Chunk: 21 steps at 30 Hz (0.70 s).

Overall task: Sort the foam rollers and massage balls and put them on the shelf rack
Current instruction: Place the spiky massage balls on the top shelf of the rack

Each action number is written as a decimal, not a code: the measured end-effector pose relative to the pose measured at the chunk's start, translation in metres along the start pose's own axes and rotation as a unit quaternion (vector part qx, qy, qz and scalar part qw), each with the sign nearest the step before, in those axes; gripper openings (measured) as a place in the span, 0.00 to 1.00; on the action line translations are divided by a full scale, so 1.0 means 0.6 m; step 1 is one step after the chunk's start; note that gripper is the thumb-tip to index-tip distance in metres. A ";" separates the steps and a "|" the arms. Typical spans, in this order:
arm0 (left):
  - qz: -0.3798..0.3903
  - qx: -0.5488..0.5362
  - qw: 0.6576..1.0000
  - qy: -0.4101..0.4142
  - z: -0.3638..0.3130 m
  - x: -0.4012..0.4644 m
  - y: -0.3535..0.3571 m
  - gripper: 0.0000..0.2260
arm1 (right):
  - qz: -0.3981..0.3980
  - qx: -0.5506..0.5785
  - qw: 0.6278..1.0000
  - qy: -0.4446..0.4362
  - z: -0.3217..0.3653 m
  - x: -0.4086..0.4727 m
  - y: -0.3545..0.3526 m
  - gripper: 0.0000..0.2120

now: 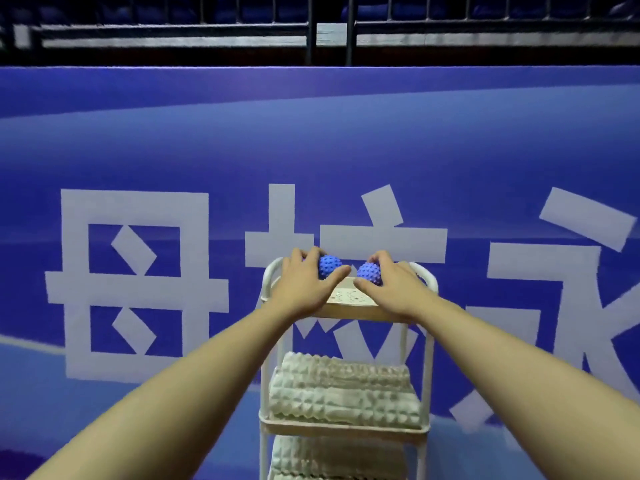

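- left hand (304, 284) fingers (308, 255) curl over the top of a blue spiky massage ball (329, 266), thumb reaching under it on the near side; ball held
- right hand (393, 284) fingers (379, 258) curl over a second blue spiky massage ball (369, 273), thumb lying along its near side; ball held
- the two balls sit between the hands, close together with a small gap, thumbs nearly meeting below that gap
- directly under the fingers: top tray (349, 308) of a white shelf rack (265, 393); perforated tray floor shows just nearer than the thumbs; cannot tell if the balls touch the tray floor
- rack's curved white handle rail (427, 277) loops just outside the right hand fingers, a matching one outside the left
- well below the hands, middle tier: two pale ridged foam rollers (343, 393) lying on their sides, side by side
- lowest tier in view: another ridged foam roller (339, 457), partly cut off by the frame edge
- beyond the fingers: blue banner (311, 150) with large white characters; dark railing (332, 29) above it
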<state>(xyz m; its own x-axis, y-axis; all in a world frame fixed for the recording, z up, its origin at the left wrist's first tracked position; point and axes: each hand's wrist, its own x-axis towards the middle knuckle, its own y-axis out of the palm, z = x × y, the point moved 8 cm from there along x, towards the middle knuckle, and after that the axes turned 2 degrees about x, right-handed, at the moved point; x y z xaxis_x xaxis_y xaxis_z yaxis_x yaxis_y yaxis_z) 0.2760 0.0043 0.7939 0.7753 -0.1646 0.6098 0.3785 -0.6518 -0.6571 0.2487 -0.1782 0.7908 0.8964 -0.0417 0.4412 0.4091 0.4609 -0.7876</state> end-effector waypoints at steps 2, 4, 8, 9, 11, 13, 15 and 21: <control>0.044 0.053 0.998 -0.002 0.014 0.047 0.024 0.25 | 0.033 -0.060 0.998 -0.013 -0.010 0.042 0.013 0.23; 0.072 0.086 0.994 -0.007 0.029 0.085 0.050 0.25 | 0.043 -0.092 0.995 -0.014 -0.025 0.081 0.027 0.23; 0.113 0.117 0.986 -0.042 0.065 0.135 0.097 0.26 | 0.061 -0.089 0.994 0.006 -0.054 0.143 0.063 0.22; 0.118 0.119 0.985 -0.048 0.073 0.143 0.107 0.26 | 0.067 -0.097 0.993 0.008 -0.060 0.155 0.074 0.22; 0.128 0.116 0.983 -0.057 0.093 0.153 0.128 0.27 | 0.074 -0.101 0.992 0.010 -0.069 0.175 0.094 0.21; 0.148 0.119 0.980 -0.063 0.112 0.159 0.148 0.27 | 0.079 -0.091 0.993 0.002 -0.075 0.191 0.116 0.22; 0.191 0.140 0.969 -0.063 0.128 0.161 0.172 0.28 | 0.093 -0.092 0.991 -0.008 -0.081 0.202 0.138 0.23; 0.208 0.115 0.970 -0.054 0.132 0.174 0.193 0.30 | 0.092 -0.079 0.992 -0.028 -0.081 0.213 0.153 0.25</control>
<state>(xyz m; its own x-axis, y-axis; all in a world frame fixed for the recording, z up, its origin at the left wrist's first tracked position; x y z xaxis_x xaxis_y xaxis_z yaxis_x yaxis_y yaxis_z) 0.4410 -0.0297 0.7465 0.9291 -0.2902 0.2293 0.1153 -0.3619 -0.9251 0.4090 -0.1842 0.7539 0.9494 0.0813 0.3032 0.2648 0.3115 -0.9126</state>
